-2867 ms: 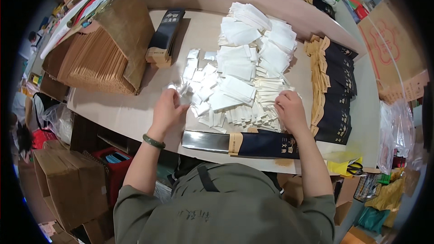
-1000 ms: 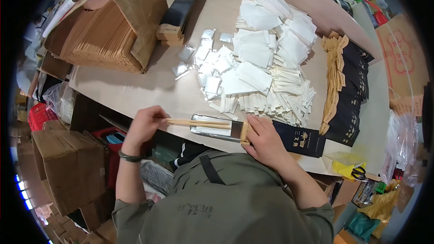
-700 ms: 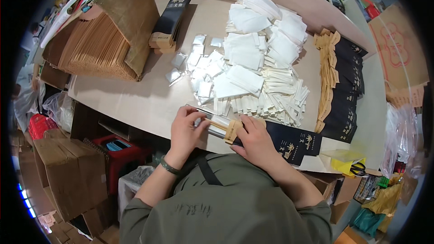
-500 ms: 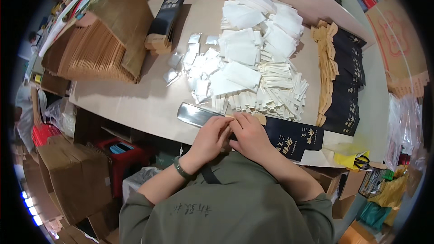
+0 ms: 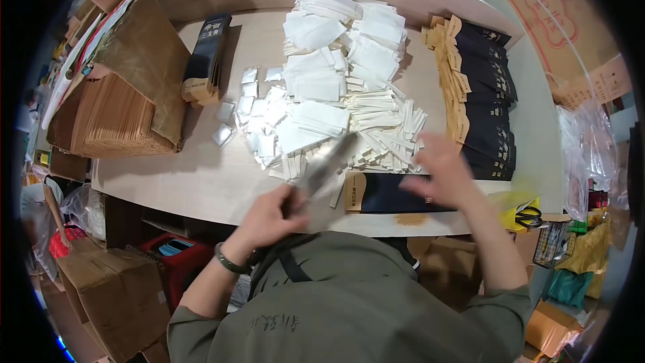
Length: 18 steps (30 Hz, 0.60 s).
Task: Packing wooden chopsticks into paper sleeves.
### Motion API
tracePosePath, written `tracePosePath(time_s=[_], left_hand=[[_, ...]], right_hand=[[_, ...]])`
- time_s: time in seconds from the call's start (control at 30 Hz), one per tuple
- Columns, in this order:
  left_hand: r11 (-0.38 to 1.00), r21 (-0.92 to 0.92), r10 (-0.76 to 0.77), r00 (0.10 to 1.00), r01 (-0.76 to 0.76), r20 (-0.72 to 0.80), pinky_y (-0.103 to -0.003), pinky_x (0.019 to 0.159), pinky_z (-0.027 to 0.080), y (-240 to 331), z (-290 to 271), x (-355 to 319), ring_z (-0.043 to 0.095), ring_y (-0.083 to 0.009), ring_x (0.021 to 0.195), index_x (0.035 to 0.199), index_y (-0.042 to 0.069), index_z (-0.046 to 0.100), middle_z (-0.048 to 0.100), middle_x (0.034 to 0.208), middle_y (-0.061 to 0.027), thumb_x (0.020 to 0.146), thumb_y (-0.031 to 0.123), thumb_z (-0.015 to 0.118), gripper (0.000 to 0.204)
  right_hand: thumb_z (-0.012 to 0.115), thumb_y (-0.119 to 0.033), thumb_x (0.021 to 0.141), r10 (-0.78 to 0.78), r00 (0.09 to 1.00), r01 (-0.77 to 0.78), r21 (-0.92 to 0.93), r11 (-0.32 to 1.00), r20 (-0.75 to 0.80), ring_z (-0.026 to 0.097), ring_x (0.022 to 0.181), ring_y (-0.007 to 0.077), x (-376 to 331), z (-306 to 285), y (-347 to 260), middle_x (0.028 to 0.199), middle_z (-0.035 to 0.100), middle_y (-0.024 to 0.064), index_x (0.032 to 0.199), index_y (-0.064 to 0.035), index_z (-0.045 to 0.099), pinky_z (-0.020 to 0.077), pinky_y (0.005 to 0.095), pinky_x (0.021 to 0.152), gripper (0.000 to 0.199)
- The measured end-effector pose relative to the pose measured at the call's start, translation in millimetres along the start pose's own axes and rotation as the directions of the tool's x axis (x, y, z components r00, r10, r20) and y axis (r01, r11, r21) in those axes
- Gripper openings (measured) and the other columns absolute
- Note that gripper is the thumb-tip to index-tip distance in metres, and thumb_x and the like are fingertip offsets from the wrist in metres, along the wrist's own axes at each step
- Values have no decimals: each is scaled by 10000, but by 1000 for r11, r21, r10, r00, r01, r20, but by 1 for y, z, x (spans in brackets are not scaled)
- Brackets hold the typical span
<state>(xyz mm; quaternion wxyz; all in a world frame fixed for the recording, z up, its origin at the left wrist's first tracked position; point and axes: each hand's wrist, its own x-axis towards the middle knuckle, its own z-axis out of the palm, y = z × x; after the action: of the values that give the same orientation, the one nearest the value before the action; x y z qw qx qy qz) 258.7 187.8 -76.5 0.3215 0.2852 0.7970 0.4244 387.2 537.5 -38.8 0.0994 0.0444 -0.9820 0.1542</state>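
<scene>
We see a glossy silver foil pouch (image 5: 327, 167), matt white paper sachets (image 5: 349, 74), and a smooth pale wood-look table (image 5: 201, 175).

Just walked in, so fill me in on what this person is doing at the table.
A person sits at a light wooden table heaped with white paper sachets and small silver foil packets. The left hand grips a long silvery foil pouch, blurred and raised at a slant. The right hand hovers open above a flat dark navy box lying at the table's near edge. More dark boxes are stacked on the right.
</scene>
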Motion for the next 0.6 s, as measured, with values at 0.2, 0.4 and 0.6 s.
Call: tracePosePath(time_s=[0.2,0.4,0.6], left_hand=[[895,-25,436,863,-445,256,-368,868,502,35,52,18,625,-261,950,1124,1,576,642,1058,-142,757,245,808,498],[933,349,20,956,87,-291,-414,716,518,-13,11,-4,642,-353,827,1108,49,586,634,895,-139,722,171,763,442],[853,519,164,971,-52,-172,-408,714,519,-19,-9,-20,636,-333,842,1244,98,567,616,938,-109,714,168,791,580]], right_hand=[[688,-351,730,-260,965,252,160,954,33,566,1049,339,14,85,-63,1066,577,165,934,-28,651,449,457,914,384],[648,-387,886,295,933,-323,122,938,206,631,680,344,15,81,-97,691,635,123,791,-51,607,496,442,604,352],[625,-266,844,355,908,-398,196,896,225,640,667,366,26,95,-95,678,636,146,764,-66,619,505,462,617,215]])
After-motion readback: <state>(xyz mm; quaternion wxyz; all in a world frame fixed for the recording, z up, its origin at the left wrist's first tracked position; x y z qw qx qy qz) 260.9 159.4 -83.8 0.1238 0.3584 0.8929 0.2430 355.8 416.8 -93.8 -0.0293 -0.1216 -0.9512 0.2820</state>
